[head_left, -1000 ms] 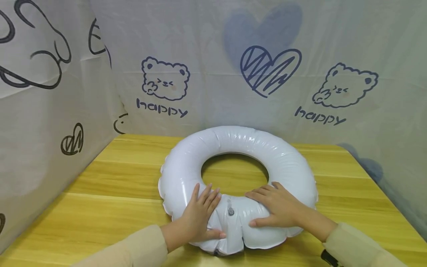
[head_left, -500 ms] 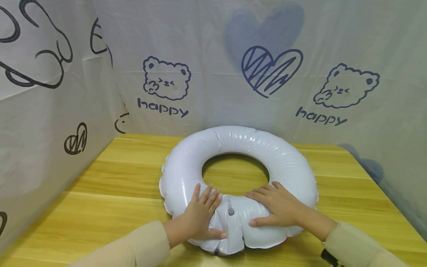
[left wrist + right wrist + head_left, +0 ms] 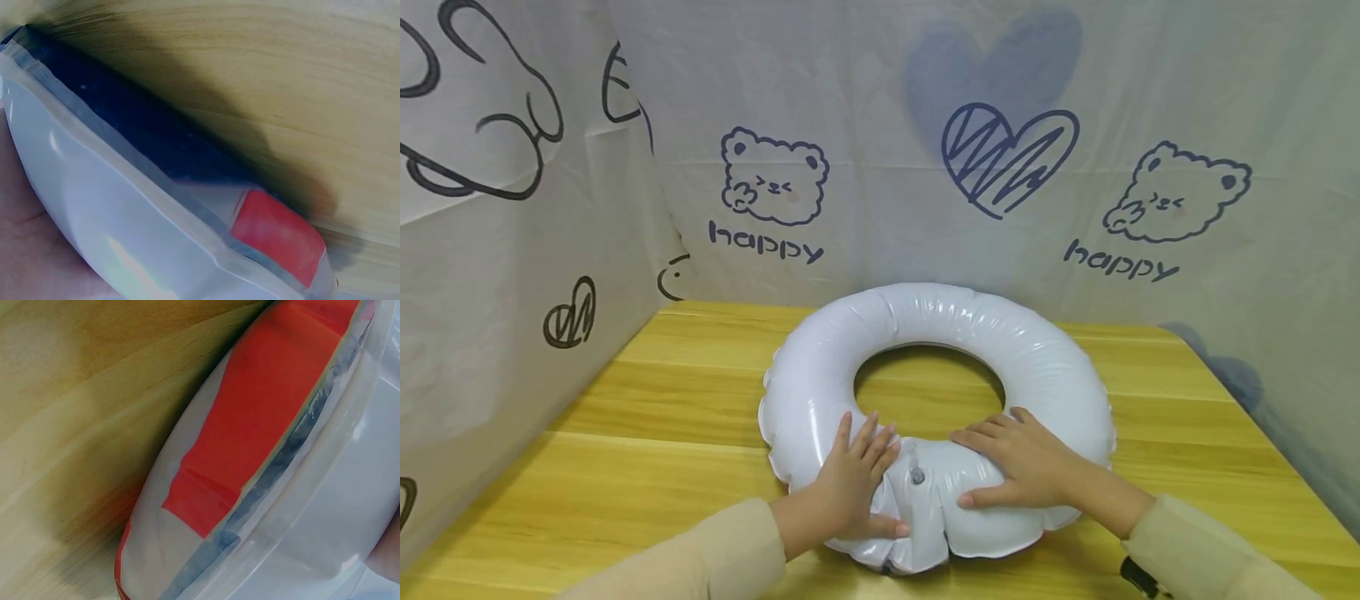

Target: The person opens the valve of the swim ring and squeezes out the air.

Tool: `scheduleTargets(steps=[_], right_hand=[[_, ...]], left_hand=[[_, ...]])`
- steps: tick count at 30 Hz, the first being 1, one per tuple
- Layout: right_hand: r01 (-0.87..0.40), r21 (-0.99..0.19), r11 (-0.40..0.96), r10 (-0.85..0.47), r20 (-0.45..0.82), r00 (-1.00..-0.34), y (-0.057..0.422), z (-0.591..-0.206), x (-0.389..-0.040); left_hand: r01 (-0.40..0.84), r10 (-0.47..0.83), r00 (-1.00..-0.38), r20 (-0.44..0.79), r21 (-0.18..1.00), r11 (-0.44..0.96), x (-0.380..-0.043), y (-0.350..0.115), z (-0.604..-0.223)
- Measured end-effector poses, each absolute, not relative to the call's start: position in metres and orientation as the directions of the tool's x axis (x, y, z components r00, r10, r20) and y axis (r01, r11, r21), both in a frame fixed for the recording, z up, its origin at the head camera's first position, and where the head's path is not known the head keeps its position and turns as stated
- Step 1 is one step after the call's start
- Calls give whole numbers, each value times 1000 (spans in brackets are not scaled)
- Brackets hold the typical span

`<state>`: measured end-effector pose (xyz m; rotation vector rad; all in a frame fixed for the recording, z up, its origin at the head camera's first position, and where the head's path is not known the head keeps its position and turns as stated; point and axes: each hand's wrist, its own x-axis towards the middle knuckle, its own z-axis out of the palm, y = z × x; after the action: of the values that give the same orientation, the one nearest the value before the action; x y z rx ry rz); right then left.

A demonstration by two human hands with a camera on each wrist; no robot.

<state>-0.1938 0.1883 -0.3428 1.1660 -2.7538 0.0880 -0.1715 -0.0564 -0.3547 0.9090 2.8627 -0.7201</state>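
A white inflatable swim ring [image 3: 1052, 367] lies on the wooden table, puffed up, with creases along its near side. My left hand [image 3: 853, 487] rests on the near left of the ring, fingers spread and thumb toward the front edge. On the near right, my right hand [image 3: 1030, 462] lies over the ring with its fingers reaching the inner hole. Between the hands sits a small clear valve [image 3: 917, 475]. The left wrist view shows the ring's dark blue underside [image 3: 150, 128] with a red patch [image 3: 281, 234]. A red band [image 3: 269, 406] marks the underside in the right wrist view.
Yellow wood-grain table [image 3: 647, 475] surrounds the ring. White cloth [image 3: 880, 150] printed with bears, hearts and the word "happy" hangs behind it, and more printed cloth [image 3: 482, 275] runs along the left side. A black object [image 3: 1138, 575] shows under the right sleeve.
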Motion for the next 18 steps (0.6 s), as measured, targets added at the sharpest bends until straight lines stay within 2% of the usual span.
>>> scheduleTargets(steps=[9,18], right_hand=[[-710,-6,704,-704,119,-700,186,-341,-196],[-711,1,703,-705,136,-697,186,-342,-197]], left_hand=[[549,516,-832,-202,-431,716,-174,-56,-355],[546,516,-833,-197,-439,714,-174,-55,-356]])
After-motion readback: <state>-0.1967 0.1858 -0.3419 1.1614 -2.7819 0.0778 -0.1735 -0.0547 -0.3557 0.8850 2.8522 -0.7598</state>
